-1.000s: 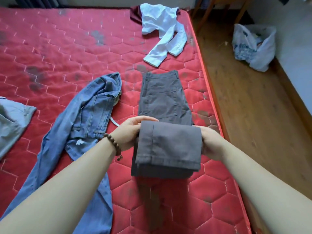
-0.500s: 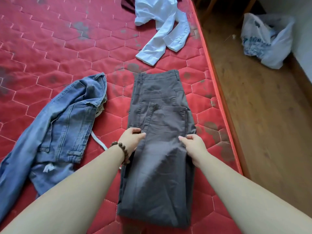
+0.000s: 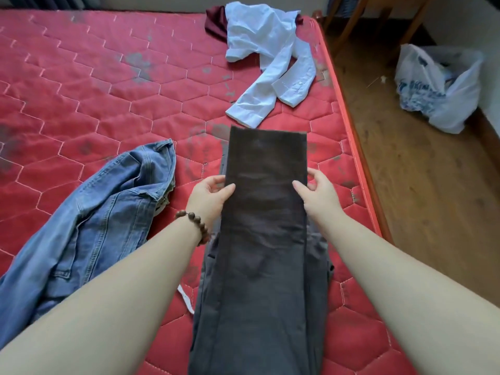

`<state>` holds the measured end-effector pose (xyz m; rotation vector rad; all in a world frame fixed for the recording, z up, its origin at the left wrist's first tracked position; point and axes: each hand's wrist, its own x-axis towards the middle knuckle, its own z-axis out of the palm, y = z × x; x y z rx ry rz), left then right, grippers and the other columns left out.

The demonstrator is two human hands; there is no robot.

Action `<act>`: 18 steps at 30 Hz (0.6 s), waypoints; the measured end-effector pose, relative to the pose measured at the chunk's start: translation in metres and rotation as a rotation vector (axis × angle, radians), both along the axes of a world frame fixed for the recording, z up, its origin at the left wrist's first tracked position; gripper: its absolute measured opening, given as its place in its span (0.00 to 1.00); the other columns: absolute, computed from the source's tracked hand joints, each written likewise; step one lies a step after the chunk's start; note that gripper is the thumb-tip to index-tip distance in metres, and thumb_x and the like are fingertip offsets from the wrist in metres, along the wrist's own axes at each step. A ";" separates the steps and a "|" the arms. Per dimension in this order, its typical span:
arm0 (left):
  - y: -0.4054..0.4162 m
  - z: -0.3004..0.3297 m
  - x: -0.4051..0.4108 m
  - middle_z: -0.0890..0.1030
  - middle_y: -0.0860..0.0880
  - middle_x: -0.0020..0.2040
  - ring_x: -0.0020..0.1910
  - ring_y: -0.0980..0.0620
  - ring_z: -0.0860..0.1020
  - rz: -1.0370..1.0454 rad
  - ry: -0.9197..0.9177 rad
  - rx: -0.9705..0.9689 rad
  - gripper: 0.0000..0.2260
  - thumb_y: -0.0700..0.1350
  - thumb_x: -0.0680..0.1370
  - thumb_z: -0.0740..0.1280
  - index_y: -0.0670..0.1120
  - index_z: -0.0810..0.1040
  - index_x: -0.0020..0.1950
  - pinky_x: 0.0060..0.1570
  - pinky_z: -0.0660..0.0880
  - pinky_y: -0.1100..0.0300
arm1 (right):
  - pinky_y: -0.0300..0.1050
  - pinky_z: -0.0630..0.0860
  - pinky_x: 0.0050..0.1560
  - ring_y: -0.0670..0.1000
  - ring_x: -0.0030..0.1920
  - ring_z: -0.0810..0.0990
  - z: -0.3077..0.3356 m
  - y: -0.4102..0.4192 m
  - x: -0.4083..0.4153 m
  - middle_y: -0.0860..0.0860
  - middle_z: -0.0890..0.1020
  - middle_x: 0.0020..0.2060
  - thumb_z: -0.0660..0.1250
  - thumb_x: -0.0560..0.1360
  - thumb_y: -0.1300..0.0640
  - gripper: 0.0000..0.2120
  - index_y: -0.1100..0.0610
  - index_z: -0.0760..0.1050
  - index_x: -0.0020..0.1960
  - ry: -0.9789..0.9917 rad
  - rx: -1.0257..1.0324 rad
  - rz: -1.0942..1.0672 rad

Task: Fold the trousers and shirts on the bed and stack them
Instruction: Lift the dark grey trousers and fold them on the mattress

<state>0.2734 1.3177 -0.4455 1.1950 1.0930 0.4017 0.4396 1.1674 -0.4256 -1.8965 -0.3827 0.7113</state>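
The gray trousers [image 3: 263,239] lie long on the red bed [image 3: 108,104], near its right edge. The top layer of the legs is lifted & stretched out toward the far end, w/ the leg ends up high and flat across.

The left hand [image 3: 209,196] pinches the left edge of that top layer, thumb on top, fingers under the cloth. The right hand [image 3: 315,189] pinches the right edge the same way. So both hands are gripping the trousers, 1 on each side, about level w/ each other. A brown bead bracelet [image 3: 196,226] sits on the left wrist.

Left of the trousers is a blue denim jacket [image 3: 94,226], crumpled & spread out, just beside the left arm. A thin white strip [image 3: 186,297] peeks out between the jacket and the trousers.

Further up the bed is a white shirt [image 3: 270,63], not folded, w/ its sleeves flopped down toward the trousers. A dark red cloth [image 3: 216,23] pokes out from under it.

Off the bed, on the wood floor [image 3: 419,212] to the right, sits a white plastic bag [image 3: 438,85] near the wall. Wooden legs [image 3: 349,23] of some furniture stand at the top; can't tell what kind.
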 end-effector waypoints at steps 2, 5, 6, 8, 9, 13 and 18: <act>-0.004 -0.014 -0.009 0.76 0.44 0.36 0.31 0.50 0.73 -0.086 0.215 -0.063 0.14 0.42 0.77 0.69 0.38 0.77 0.60 0.37 0.73 0.58 | 0.42 0.71 0.53 0.51 0.52 0.78 -0.016 0.000 -0.004 0.54 0.80 0.57 0.69 0.76 0.54 0.18 0.58 0.73 0.63 0.017 -0.281 0.050; -0.014 -0.030 -0.024 0.82 0.41 0.45 0.44 0.46 0.81 -0.240 0.435 -0.007 0.14 0.46 0.76 0.70 0.40 0.80 0.58 0.50 0.78 0.54 | 0.43 0.69 0.48 0.56 0.52 0.78 -0.035 -0.010 -0.015 0.53 0.80 0.53 0.69 0.76 0.51 0.19 0.58 0.72 0.63 -0.011 -0.482 0.100; -0.016 -0.031 -0.025 0.83 0.41 0.48 0.49 0.46 0.82 -0.259 0.455 0.034 0.12 0.46 0.75 0.71 0.41 0.81 0.55 0.53 0.78 0.53 | 0.42 0.67 0.46 0.56 0.52 0.79 -0.039 -0.012 -0.017 0.54 0.81 0.51 0.68 0.76 0.52 0.16 0.58 0.73 0.61 -0.068 -0.501 0.114; -0.017 -0.030 -0.022 0.84 0.45 0.46 0.45 0.50 0.82 -0.251 0.439 0.097 0.05 0.43 0.74 0.72 0.43 0.82 0.48 0.47 0.78 0.58 | 0.42 0.66 0.43 0.56 0.50 0.79 -0.041 -0.013 -0.018 0.53 0.83 0.45 0.68 0.76 0.56 0.09 0.58 0.76 0.55 -0.161 -0.469 0.122; -0.017 -0.030 -0.019 0.84 0.47 0.44 0.41 0.55 0.81 -0.221 0.417 0.130 0.02 0.42 0.74 0.72 0.45 0.81 0.45 0.42 0.76 0.63 | 0.42 0.67 0.44 0.54 0.48 0.79 -0.041 -0.011 -0.018 0.52 0.82 0.44 0.68 0.75 0.58 0.07 0.58 0.76 0.53 -0.183 -0.413 0.108; -0.012 -0.023 -0.009 0.82 0.51 0.41 0.37 0.59 0.78 -0.023 0.286 0.258 0.03 0.40 0.73 0.72 0.46 0.81 0.45 0.37 0.70 0.74 | 0.41 0.71 0.47 0.50 0.45 0.78 -0.031 0.006 -0.009 0.47 0.80 0.40 0.67 0.76 0.60 0.04 0.53 0.75 0.49 -0.189 -0.206 -0.009; -0.005 -0.031 -0.019 0.81 0.37 0.45 0.41 0.41 0.81 -0.122 0.410 0.003 0.10 0.48 0.78 0.67 0.42 0.81 0.47 0.39 0.78 0.57 | 0.52 0.75 0.54 0.55 0.45 0.77 -0.044 0.001 -0.007 0.53 0.78 0.40 0.67 0.76 0.49 0.11 0.57 0.76 0.46 0.011 -0.375 0.005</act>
